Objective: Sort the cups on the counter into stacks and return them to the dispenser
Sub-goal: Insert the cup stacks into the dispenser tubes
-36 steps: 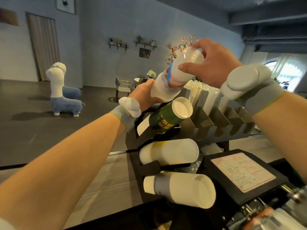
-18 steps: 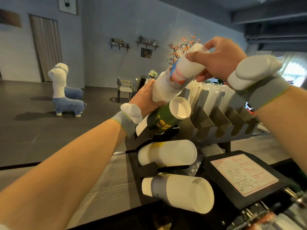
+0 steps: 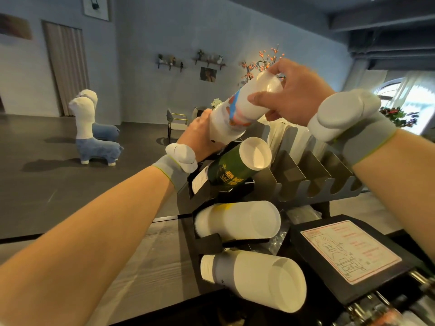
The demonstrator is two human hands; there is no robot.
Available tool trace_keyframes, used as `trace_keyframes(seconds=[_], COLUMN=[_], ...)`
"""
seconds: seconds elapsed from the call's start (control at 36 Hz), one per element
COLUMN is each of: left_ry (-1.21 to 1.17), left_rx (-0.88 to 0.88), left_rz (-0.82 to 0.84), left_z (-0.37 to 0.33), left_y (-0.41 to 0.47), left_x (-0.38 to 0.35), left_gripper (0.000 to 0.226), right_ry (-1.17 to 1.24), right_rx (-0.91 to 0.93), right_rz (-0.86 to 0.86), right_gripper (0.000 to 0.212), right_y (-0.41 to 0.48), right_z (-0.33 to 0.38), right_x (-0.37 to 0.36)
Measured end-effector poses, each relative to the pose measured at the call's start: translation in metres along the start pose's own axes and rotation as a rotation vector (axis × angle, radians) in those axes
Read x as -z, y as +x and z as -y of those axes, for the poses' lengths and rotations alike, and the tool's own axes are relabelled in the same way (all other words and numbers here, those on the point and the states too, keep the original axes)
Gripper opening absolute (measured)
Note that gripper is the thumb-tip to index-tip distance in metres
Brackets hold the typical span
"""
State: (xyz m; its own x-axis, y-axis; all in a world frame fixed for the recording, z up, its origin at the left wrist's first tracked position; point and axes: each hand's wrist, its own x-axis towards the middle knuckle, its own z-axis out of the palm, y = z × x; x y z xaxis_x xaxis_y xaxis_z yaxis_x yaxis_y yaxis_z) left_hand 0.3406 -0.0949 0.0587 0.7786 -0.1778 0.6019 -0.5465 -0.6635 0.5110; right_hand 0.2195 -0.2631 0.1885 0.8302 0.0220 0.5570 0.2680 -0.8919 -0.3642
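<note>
cup stack upper centre, tilted over dispenser top slot | right hand grip closed on upper end; left hand wrapped at lower end | light, thin, crushable, slick: hold sides gently near rims | green cups just below; divider rack crowds right, open room left

We see a dim, bluish room; daylight glares white through the window, blowing out its panes. Away from that window, walls bow with wide-angle distortion, and near forearms blur softly.
</note>
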Motion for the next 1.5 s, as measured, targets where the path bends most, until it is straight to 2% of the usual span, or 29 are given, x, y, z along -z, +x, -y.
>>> trace_keyframes(seconds=[0.17, 0.25, 0.31, 0.42, 0.5, 0.56, 0.75, 0.92, 1.11, 1.28, 1.39, 1.5], left_ry=[0.230, 0.149, 0.178, 0.211, 0.069, -0.021, -0.072, 0.000, -0.030, -0.059, -0.052, -0.097], left_rx=[0.151, 0.037, -0.004, -0.036, -0.052, 0.003, 0.074, 0.078, 0.088, 0.071, 0.097, 0.158], left_rz=[0.090, 0.021, -0.034, -0.030, 0.004, 0.046, 0.128, 0.093, 0.096, 0.169, 0.256, 0.323], left_z=[-0.014, -0.007, -0.001, -0.004, -0.005, -0.005, 0.002, 0.005, -0.002, -0.007, 0.004, 0.027], left_y=[0.003, -0.014, -0.018, -0.013, -0.010, -0.010, -0.020, -0.038, -0.079, -0.142, -0.191, -0.255], left_x=[0.007, 0.015, 0.020, 0.026, 0.026, 0.024, 0.020, 0.038, 0.080, 0.130, 0.164, 0.207], left_gripper=[0.070, 0.053, 0.041, 0.053, 0.055, 0.061, 0.052, 0.047, 0.035, 0.023, 0.020, 0.011], right_ry=[-0.086, -0.146, -0.172, -0.306, -0.341, -0.323, -0.390, -0.321, -0.301, -0.171, -0.087, 0.062], right_rx=[0.065, 0.092, 0.096, 0.112, 0.106, 0.082, 0.026, -0.029, -0.067, -0.015, 0.035, 0.019], right_rz=[0.005, 0.009, 0.019, 0.091, 0.152, 0.174, 0.119, 0.200, 0.022, -0.032, 0.108, 0.236], right_gripper=[0.064, 0.063, 0.065, 0.066, 0.058, 0.052, 0.049, 0.053, 0.046, 0.036, 0.027, 0.027], right_y=[0.011, 0.017, 0.022, 0.028, 0.028, 0.029, 0.029, 0.026, -0.002, -0.049, -0.094, -0.158], right_z=[-0.005, -0.004, -0.002, 0.003, 0.007, 0.010, 0.014, 0.011, 0.026, 0.055, 0.087, 0.130], right_x=[-0.012, -0.019, -0.022, -0.039, -0.055, -0.062, -0.072, -0.049, -0.034, -0.033, -0.042, -0.069])
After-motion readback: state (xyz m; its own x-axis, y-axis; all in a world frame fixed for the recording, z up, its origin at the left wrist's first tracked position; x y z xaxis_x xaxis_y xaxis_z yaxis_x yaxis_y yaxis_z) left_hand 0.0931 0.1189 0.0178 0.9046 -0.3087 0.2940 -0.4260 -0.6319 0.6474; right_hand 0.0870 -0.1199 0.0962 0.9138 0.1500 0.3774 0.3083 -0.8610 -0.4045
